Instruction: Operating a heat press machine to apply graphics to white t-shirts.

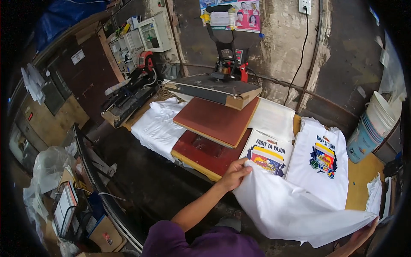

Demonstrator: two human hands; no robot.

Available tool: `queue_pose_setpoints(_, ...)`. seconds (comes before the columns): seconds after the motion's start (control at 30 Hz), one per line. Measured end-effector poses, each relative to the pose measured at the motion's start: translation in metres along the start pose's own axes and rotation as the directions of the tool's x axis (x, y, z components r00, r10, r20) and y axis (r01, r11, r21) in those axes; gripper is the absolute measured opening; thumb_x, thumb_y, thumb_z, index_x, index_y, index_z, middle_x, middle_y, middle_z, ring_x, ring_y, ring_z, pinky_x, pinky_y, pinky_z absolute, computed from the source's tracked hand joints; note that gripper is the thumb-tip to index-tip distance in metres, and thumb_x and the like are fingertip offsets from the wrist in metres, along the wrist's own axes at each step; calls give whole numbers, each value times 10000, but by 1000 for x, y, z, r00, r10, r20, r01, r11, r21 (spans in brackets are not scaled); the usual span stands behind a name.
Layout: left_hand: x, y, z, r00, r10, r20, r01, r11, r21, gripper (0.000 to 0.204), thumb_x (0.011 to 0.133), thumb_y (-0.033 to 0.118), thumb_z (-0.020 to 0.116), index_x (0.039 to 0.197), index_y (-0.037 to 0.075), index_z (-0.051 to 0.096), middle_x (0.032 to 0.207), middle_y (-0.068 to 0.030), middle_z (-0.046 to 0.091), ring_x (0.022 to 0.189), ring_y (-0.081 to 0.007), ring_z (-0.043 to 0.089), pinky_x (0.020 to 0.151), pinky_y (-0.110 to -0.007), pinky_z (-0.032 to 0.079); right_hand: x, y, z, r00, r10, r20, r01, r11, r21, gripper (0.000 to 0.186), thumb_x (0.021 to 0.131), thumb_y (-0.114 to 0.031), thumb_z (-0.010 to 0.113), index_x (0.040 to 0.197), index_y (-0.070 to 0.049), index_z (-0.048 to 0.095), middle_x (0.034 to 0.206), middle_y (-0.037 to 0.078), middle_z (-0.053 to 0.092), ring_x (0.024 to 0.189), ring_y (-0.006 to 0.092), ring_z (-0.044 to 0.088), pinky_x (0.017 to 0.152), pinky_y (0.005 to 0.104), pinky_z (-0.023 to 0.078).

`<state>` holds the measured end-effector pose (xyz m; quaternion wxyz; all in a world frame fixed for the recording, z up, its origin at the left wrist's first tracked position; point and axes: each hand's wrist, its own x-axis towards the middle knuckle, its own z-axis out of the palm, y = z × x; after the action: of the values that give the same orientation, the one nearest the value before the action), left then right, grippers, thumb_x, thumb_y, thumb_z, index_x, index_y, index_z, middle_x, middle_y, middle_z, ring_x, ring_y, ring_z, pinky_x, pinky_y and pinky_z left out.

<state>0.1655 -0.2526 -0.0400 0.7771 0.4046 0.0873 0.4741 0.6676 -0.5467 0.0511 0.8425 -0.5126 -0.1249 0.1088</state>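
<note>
A: Head view: any risk?

B: Possibly nudging the mirrored transfer sheet (266, 150) askew or creasing the printed T-shirt (319, 165), if sweeping the loose white cloth (287, 207) too low.

A: And the fingers?

B: On the left hand (234, 174), pinched onto one corner; on the right hand (364, 233), closed on the opposite end, with fingertips partly hidden.

A: Cloth's place and look?

B: Slung between both hands, overlapping sheet and shirt in view; contact impossible to tell. Plain white, thin, softly rippled, sagging along the near edge.

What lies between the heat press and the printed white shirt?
Head view: a mirrored-print sheet, with a plain white sheet behind it; the held white cloth overlaps the former's near edge.
</note>
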Motion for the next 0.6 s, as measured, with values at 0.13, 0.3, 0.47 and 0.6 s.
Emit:
queue_pose_setpoints(0.13, 18, -12, -2, 990, 63, -126, -70, 996, -51, 189, 931, 107, 659, 1081, 44, 563, 1071, -88, 653, 1031, -183, 632, 933, -349, 510, 30, -8, -12, 999, 36, -1, -36, 999, 34, 548, 978, -466, 557, 1246, 12, 573, 1215, 139, 618, 1146, 233, 570, 1006, 373, 426)
queue_pose_setpoints(0.3, 43, -24, 4, 963, 222, -155, -222, 975, 13, 322, 809, 73, 706, 1085, 17, 550, 1027, -98, 651, 944, -219, 656, 895, -382, 539, 48, -10, -37, 990, -135, 28, 134, 990, 46, 480, 965, -318, 615, 1308, 7, 531, 1209, 127, 611, 1139, 205, 570, 1001, 358, 428)
queue_pose_setpoints(0.47, 65, -15, 23, 902, 341, -263, -288, 932, 222, 557, 735, 138, 796, 1166, 13, 465, 903, -86, 610, 826, -178, 645, 732, -315, 560, 69, -6, -27, 947, -266, 181, 301, 931, -208, 615, 843, -21, 720, 1392, 32, 447, 1179, 121, 623, 996, 164, 630, 937, 295, 473)
queue_pose_setpoints(0.6, 105, 2, 44, 836, 534, -124, -433, 782, 448, 370, 806, 7, 715, 1135, 33, 549, 1063, -59, 584, 971, -145, 594, 863, -275, 502, 123, -6, 15, 916, -392, 83, 401, 888, -225, 410, 857, -62, 750, 1225, 58, 616, 1123, 117, 648, 994, 159, 622, 890, 284, 493)
